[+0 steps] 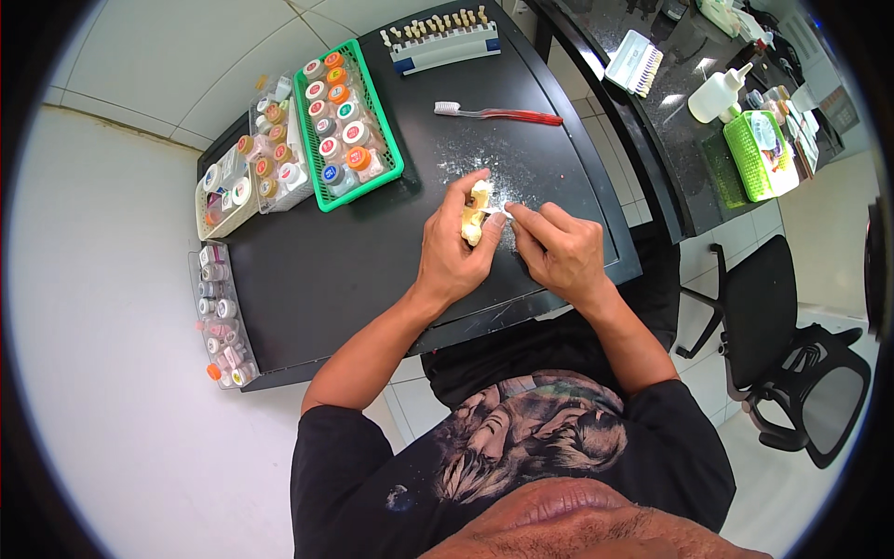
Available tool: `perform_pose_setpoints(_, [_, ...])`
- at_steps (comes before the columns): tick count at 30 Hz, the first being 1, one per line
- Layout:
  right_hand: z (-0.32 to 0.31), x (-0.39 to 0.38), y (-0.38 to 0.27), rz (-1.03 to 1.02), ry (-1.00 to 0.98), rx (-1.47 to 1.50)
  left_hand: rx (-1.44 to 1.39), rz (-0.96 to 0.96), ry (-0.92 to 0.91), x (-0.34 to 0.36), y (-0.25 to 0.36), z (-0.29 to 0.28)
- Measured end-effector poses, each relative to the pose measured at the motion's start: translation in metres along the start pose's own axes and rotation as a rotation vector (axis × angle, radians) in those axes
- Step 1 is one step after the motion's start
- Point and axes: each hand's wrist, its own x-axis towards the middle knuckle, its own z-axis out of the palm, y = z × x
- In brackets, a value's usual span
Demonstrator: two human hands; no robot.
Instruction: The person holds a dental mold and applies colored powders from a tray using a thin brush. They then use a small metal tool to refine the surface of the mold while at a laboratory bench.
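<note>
My left hand (451,250) holds a small yellowish dental model (473,224) between thumb and fingers, above the black table (326,289). Close to its right side, my right hand (570,250) is closed in a pinch, with the fingertips at the model. Something thin and whitish shows between these fingertips, too small to name. White powder (473,160) is scattered over the tabletop just beyond both hands. Farther off lies a toothbrush (512,115) with a red handle and white bristles.
A green basket (396,158) of capped jars stands at the far left, beside other containers of jars (279,154). A rack of tooth-shaped samples (447,48) is at the back. Rightward are a dark counter (670,121), a squeeze bottle (715,98) and an office chair (764,307).
</note>
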Motion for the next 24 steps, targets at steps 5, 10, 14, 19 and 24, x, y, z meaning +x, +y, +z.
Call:
perform_pose_setpoints(5, [0.0003,-0.0003,0.0,-0.006,0.006,-0.019,-0.042,-0.03,-0.014,-0.0005,-0.0003,0.0008])
perform_pose_setpoints(10, [0.001,-0.001,0.0001,-0.01,0.013,-0.044,-0.048,-0.109,-0.046,0.0009,0.0059,-0.0014])
perform_pose_setpoints(14, [0.0019,-0.0013,0.0007,-0.023,0.021,-0.057,-0.058,-0.116,-0.042,0.0011,0.005,-0.0018])
perform_pose_setpoints(19, [0.0031,-0.0021,0.002,-0.029,0.028,-0.074,-0.097,-0.164,-0.063,0.0015,0.0041,-0.0017])
perform_pose_setpoints(24, [0.003,-0.0014,0.0014,-0.038,0.034,-0.077,-0.129,-0.182,-0.073,0.0016,0.0004,-0.002])
